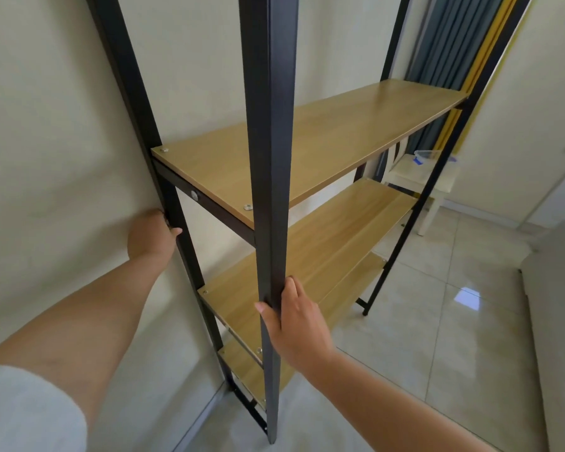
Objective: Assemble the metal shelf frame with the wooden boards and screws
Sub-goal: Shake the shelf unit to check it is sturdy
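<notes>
1. Black metal shelf frame standing upright on the glossy tiled floor, close against the pale wall.
2. Light wooden boards already fixed at several levels, with silver screws visible at the corners.
3. Left hand at the rear black post, fingers curled around it just under the upper board.
4. Right hand grasping the front black post, thumb on its near face, fingers wrapped behind.
5. Small white stool beyond the frame.
</notes>
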